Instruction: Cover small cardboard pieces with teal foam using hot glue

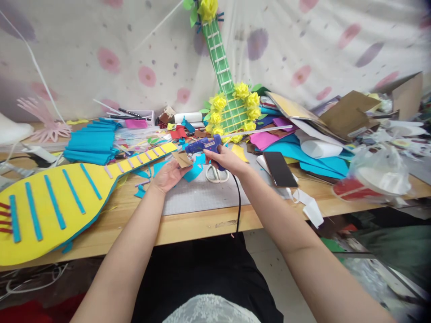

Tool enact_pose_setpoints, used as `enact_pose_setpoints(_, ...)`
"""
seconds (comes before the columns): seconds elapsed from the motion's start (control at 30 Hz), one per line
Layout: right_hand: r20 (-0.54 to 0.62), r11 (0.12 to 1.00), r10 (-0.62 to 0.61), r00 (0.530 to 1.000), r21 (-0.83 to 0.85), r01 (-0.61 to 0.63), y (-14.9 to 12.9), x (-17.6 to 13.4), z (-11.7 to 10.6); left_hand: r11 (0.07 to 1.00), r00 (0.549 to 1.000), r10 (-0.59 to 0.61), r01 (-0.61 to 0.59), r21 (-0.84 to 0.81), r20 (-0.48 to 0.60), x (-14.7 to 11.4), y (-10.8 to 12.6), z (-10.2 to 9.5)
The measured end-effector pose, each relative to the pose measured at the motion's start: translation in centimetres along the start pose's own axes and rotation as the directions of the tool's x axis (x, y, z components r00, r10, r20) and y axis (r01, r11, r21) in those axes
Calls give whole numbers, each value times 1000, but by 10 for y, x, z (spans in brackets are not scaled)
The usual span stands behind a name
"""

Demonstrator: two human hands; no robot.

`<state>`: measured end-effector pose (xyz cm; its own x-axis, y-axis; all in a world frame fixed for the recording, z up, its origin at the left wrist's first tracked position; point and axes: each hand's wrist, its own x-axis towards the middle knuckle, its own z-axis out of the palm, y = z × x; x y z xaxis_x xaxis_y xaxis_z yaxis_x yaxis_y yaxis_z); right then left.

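My right hand (225,157) is wrapped round the handle of a blue hot glue gun (206,144), its nozzle pointing left and a long clear glue stick (259,131) jutting out of its back. Just left of the nozzle, my left hand (170,176) pinches a small folded piece of brown cardboard (182,159). A small gap seems to lie between nozzle and cardboard. Under the hands are blue paper scraps (192,173) and white-handled scissors (217,174) on a grey cutting mat (202,196). The gun's black cord hangs over the table's front edge.
A yellow paper instrument (63,188) with blue strips lies at left. A green paper guitar (222,67) with yellow flowers leans against the curtain. A phone (280,168), coloured paper (313,154) and a bagged red-and-white tub (365,181) stand at right. Stacked blue crepe paper (90,141) lies back left.
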<state>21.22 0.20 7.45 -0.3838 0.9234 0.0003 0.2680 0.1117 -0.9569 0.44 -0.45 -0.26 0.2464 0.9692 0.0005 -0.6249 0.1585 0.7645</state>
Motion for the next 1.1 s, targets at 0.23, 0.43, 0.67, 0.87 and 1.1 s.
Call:
enact_pose_setpoints(0.23, -9, 999, -7, 1000, 34, 8, -8, 0, 4, 999, 999, -33, 33, -18, 11, -1, 1, 0)
enact_pose_setpoints(0.43, -26, 999, -40, 999, 0, 40, -8, 6, 5, 998, 998, -60, 60, -21, 7, -2, 2, 2)
enact_pose_setpoints(0.67, -43, 998, -55, 998, -32, 54, -7, 12, 4, 996, 996, -83, 83, -21, -13, -1, 3, 3)
enact_pose_setpoints(0.87, -50, 996, -49, 998, -77, 45, -10, 13, 4, 995, 995, -95, 94, -32, -15, -2, 4, 4)
enact_pose_setpoints(1.1, -52, 997, -25, 998, -77, 21, -13, 10, 4, 995, 995, -96, 96, 1, -17, -1, 3, 4)
